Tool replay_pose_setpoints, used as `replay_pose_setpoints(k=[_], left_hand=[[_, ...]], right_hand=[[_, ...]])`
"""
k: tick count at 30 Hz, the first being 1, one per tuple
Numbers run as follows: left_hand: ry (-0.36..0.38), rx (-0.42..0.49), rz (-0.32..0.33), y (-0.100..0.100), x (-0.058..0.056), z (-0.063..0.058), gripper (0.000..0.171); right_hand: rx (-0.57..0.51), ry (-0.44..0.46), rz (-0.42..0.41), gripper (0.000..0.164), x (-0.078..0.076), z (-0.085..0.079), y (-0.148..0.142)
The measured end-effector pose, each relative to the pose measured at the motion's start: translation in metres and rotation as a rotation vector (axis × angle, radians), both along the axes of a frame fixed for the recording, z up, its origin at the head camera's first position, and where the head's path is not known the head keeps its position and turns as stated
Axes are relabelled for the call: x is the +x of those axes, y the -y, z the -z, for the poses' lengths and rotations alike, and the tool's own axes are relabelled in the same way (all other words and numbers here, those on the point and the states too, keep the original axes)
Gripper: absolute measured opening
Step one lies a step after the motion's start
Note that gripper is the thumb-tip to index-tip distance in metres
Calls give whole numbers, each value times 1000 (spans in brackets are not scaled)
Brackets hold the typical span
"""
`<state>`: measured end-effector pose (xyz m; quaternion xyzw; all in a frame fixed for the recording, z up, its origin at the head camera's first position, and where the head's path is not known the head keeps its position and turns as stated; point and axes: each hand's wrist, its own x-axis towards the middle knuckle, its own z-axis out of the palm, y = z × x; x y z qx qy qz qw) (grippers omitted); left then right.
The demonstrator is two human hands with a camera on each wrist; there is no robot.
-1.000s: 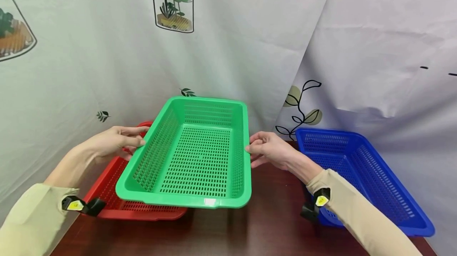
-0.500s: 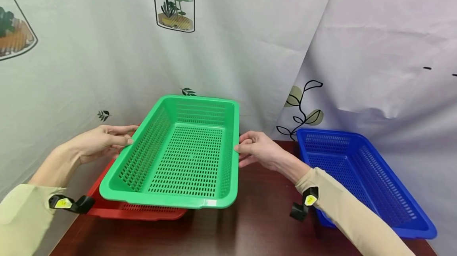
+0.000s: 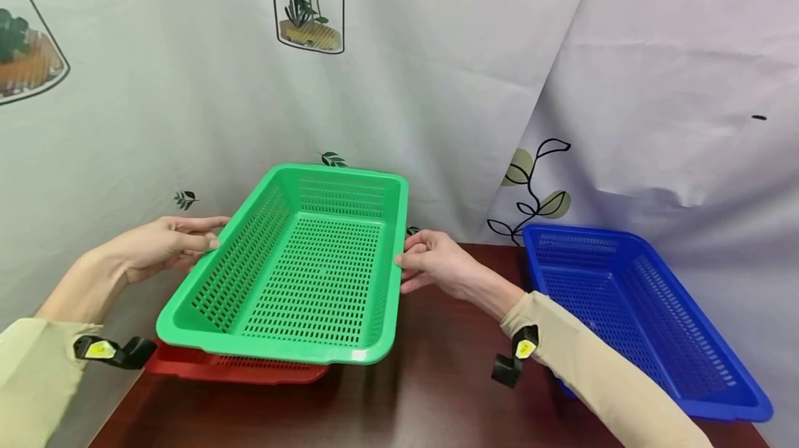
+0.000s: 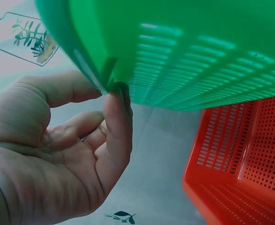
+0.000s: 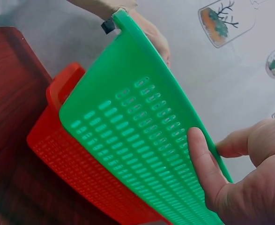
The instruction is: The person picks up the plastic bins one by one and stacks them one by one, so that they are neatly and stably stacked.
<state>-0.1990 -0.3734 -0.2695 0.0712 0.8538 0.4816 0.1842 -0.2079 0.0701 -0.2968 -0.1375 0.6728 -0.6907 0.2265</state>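
Observation:
Between both hands hangs a green perforated plastic basket (image 3: pixel 312 274), its inside facing up and its near end tilted down. My left hand (image 3: pixel 165 247) pinches its left rim; in the left wrist view the thumb and a finger clasp the rim (image 4: pixel 88 70). At the opposite side, my right hand (image 3: pixel 440 264) pinches the right rim, with fingertips on the outer wall (image 5: pixel 132 112) in the right wrist view. Below the green basket is a red basket (image 3: pixel 237 370), mostly hidden in the head view; the left wrist view shows a gap between the two there.
A blue basket (image 3: pixel 662 337) stands at the right of the dark red-brown table (image 3: pixel 449 392), partly behind the right sleeve (image 3: pixel 599 365). A white printed cloth (image 3: pixel 424 87) hangs close behind the table.
Both hands have carried the green basket to the left, so it now covers more of the red basket. The blue basket stays where it stood.

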Motion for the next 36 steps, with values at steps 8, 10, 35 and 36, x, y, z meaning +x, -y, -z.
replay_pose_setpoints(k=[8,10,35,36], left_hand=[[0,-18,-20,12,0,1,70],[1,-23,-21,14,0,0,71],[107,252,-75,48,3,7,51],[104,253,-74,48,3,7,51]], right_hand=[[-3,-2,-13,27,-1,1,12],[-3,-1,-13,28,-2,1,15],[-31,15,-32,31,-6,8,48],[-31,13,-35,30,-7,8,49]])
